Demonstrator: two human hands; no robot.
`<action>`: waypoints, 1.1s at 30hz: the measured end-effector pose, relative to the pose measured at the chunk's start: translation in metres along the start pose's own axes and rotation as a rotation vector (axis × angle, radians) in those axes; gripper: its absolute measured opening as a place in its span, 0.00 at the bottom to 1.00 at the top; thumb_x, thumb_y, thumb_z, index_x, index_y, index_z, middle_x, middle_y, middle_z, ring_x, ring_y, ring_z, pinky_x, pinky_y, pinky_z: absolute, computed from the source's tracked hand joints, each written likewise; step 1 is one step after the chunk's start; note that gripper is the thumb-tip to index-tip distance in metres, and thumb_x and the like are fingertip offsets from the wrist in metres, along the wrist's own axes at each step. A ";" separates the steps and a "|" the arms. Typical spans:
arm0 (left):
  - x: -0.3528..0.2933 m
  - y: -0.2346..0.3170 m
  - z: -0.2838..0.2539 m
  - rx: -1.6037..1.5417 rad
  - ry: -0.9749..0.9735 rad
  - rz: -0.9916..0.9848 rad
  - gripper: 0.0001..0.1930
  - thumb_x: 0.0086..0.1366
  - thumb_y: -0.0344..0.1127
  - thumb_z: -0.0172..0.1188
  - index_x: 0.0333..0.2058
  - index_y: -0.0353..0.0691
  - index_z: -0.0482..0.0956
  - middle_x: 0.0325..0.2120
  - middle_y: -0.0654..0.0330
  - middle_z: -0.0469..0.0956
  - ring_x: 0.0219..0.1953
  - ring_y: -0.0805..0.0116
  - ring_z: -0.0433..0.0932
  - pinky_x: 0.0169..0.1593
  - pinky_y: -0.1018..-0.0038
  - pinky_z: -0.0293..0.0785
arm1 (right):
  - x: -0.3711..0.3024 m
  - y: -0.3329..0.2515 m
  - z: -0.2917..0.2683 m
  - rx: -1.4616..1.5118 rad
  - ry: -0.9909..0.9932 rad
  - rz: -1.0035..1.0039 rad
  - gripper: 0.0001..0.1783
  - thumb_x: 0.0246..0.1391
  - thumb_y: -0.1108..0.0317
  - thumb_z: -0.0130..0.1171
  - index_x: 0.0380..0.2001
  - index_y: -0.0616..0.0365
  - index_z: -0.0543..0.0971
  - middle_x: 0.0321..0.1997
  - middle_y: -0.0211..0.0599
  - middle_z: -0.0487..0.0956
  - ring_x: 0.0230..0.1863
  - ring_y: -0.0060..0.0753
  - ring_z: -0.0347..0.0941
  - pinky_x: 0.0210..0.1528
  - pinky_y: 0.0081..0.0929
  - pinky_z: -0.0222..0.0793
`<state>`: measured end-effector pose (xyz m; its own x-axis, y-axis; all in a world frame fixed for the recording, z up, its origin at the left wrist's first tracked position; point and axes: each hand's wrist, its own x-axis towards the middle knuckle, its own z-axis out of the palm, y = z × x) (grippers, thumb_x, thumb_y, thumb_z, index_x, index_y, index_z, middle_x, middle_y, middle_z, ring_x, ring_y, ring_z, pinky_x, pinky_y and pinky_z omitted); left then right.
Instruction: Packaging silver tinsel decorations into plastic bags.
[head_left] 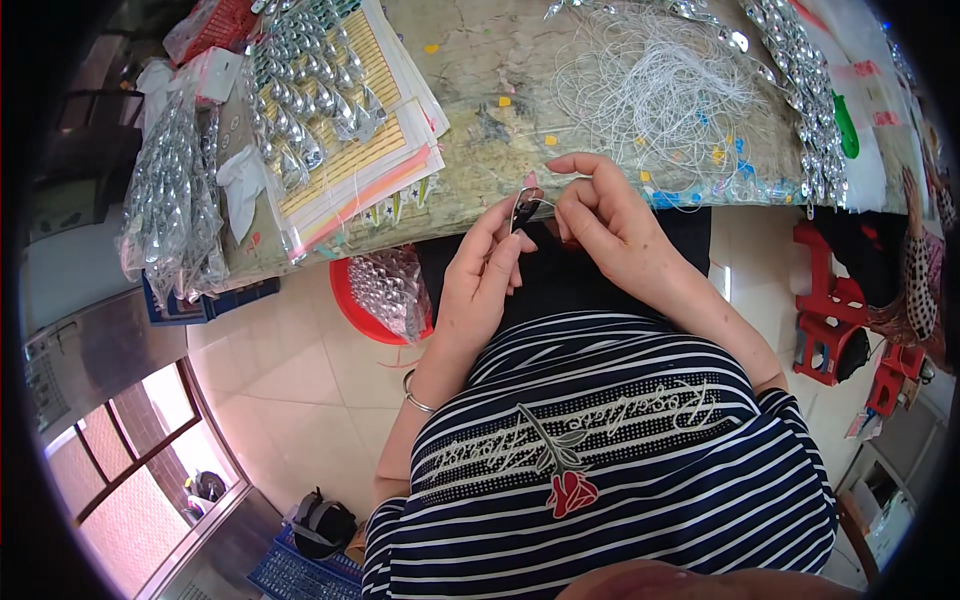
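Note:
My left hand (480, 268) is at the table's front edge, thumb and fingers closed on a thin white string (514, 212). The string makes a small loop above the fingertips and runs toward my right hand (607, 222). Right of the left hand, my right hand pinches the string between thumb and fingers, its index finger raised and bent. A small dark patch shows inside the loop; I cannot tell what it is. Beyond the right hand, a loose tangle of white string (665, 90) lies on the table.
The worn table (480, 120) has strands of silvery teardrop beads (310, 90) on papers at left. Bagged beads (175, 190) hang over the left edge. More bead strands (800, 110) and a green-handled tool (845, 128) are at right. Below stands a red basin (350, 310) with bagged beads.

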<state>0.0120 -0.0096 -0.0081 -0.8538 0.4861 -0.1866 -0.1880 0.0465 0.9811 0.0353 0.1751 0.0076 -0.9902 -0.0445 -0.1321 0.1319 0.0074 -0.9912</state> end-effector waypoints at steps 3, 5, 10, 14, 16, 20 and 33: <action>-0.001 0.002 -0.001 0.012 0.007 -0.021 0.21 0.70 0.35 0.47 0.59 0.38 0.64 0.32 0.65 0.73 0.24 0.84 0.65 0.26 0.87 0.63 | -0.001 0.000 0.000 -0.006 -0.002 0.005 0.17 0.63 0.74 0.43 0.54 0.61 0.60 0.26 0.27 0.67 0.30 0.16 0.64 0.35 0.14 0.62; -0.001 0.002 -0.001 0.006 0.007 -0.028 0.21 0.69 0.35 0.48 0.59 0.38 0.64 0.32 0.65 0.74 0.24 0.84 0.65 0.27 0.87 0.63 | -0.001 0.001 0.000 -0.007 -0.001 0.006 0.17 0.63 0.74 0.43 0.54 0.61 0.60 0.26 0.27 0.67 0.30 0.16 0.64 0.35 0.14 0.62; -0.001 0.004 0.000 0.009 -0.006 -0.036 0.20 0.69 0.33 0.47 0.58 0.34 0.64 0.36 0.63 0.74 0.25 0.84 0.65 0.28 0.88 0.63 | -0.001 0.001 0.000 0.003 0.001 0.004 0.17 0.63 0.75 0.43 0.54 0.61 0.60 0.26 0.27 0.67 0.30 0.15 0.64 0.35 0.14 0.62; -0.001 0.001 0.000 0.025 -0.005 -0.044 0.20 0.69 0.32 0.48 0.58 0.34 0.64 0.36 0.64 0.74 0.25 0.84 0.66 0.29 0.88 0.63 | -0.001 -0.005 0.002 -0.015 -0.009 0.019 0.16 0.63 0.75 0.43 0.54 0.61 0.61 0.26 0.26 0.67 0.30 0.14 0.64 0.35 0.14 0.61; -0.002 0.001 0.001 0.033 -0.007 -0.031 0.20 0.68 0.32 0.49 0.58 0.35 0.64 0.36 0.64 0.74 0.25 0.84 0.65 0.30 0.87 0.64 | -0.002 -0.004 0.004 -0.004 0.002 -0.005 0.16 0.63 0.75 0.44 0.53 0.61 0.62 0.26 0.26 0.67 0.29 0.14 0.63 0.34 0.13 0.61; -0.003 0.001 0.002 0.055 -0.048 -0.029 0.20 0.66 0.30 0.52 0.57 0.38 0.68 0.33 0.65 0.70 0.29 0.80 0.67 0.32 0.85 0.67 | -0.001 -0.001 0.004 -0.038 0.003 -0.006 0.16 0.62 0.75 0.44 0.53 0.62 0.62 0.26 0.26 0.67 0.29 0.14 0.63 0.34 0.13 0.61; 0.000 0.001 -0.002 0.437 -0.113 0.236 0.22 0.63 0.28 0.53 0.57 0.41 0.69 0.29 0.58 0.69 0.35 0.65 0.69 0.44 0.75 0.67 | -0.003 -0.002 0.000 0.005 -0.006 0.028 0.14 0.62 0.73 0.46 0.51 0.60 0.66 0.30 0.28 0.71 0.32 0.15 0.68 0.37 0.15 0.66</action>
<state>0.0111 -0.0109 -0.0075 -0.7860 0.6177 0.0254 0.2448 0.2732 0.9303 0.0382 0.1753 0.0100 -0.9859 -0.0501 -0.1598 0.1598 0.0033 -0.9871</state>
